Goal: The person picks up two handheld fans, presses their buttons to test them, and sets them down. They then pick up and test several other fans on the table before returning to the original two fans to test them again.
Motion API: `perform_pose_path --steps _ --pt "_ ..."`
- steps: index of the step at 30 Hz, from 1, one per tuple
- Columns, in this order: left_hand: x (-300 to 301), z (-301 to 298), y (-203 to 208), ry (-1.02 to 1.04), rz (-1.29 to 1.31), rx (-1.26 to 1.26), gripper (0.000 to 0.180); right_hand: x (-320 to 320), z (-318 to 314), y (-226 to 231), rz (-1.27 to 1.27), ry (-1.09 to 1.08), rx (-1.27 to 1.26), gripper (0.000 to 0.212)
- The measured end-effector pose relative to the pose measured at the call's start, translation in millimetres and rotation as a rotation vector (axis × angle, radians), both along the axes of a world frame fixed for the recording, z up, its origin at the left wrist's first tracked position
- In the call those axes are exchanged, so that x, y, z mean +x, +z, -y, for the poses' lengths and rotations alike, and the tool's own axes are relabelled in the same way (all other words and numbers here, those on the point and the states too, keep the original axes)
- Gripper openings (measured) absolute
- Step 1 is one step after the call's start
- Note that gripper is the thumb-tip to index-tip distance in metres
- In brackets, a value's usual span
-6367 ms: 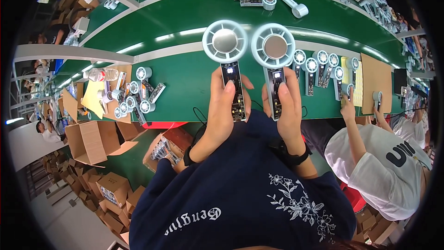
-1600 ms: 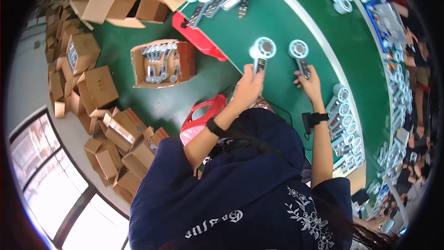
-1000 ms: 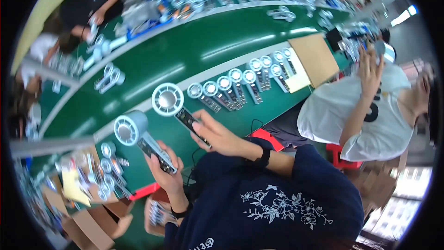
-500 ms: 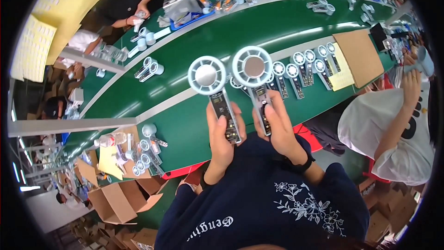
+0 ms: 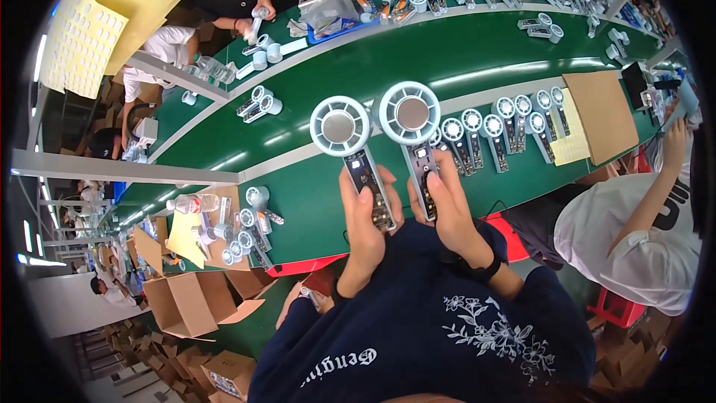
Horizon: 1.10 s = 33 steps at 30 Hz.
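Through the head camera I have both bare hands up over the near edge of the long green worktable (image 5: 313, 190), each with its fingers closed round a handle. The left hand (image 5: 363, 225) grips a pale blue handheld fan with a round, spoked head and a brownish-silver central disc (image 5: 340, 128), the thumb lying along the exposed dark circuit board. The right hand (image 5: 453, 215) grips a second pale blue fan of the same build (image 5: 411, 113), its thumb pressed against the board side too. I see both fans held clear of the tabletop, heads away from the body and leaning a little to the left; the heads sit just beside each other, the right one slightly farther out. A bright white spot shows near the top of each handle. To the right of the hands I make out a row of similar fans on the table (image 5: 506, 121), with a yellow sheet (image 5: 571, 148) and a flat brown cardboard piece (image 5: 608, 116) past it. Well off to the left lies a jumbled cluster of fans (image 5: 247, 237), near a clear plastic bottle (image 5: 193, 204).
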State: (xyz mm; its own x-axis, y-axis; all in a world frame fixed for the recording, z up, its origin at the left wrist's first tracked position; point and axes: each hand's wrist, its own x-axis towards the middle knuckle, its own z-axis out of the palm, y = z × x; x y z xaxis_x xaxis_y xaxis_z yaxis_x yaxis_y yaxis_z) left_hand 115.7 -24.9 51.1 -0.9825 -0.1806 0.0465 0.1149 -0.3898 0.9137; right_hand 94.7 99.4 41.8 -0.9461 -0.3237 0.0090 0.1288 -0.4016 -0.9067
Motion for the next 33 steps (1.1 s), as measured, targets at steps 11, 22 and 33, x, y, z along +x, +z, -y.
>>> perform_pose_path --steps 11,22,33 --pt "4.5 -1.9 -3.4 -0.042 -0.028 -0.080 0.038 1.5 -4.0 -5.0 -0.100 -0.005 -0.005 0.024" --pt "-6.1 -16.6 -5.8 -0.022 0.022 -0.146 0.031 1.8 -13.1 -5.0 -0.049 -0.080 -0.002 0.024" --pt "-12.7 -14.6 -10.8 -0.073 0.005 -0.195 0.032 -0.3 -16.7 -6.4 -0.010 -0.059 0.011 0.024"
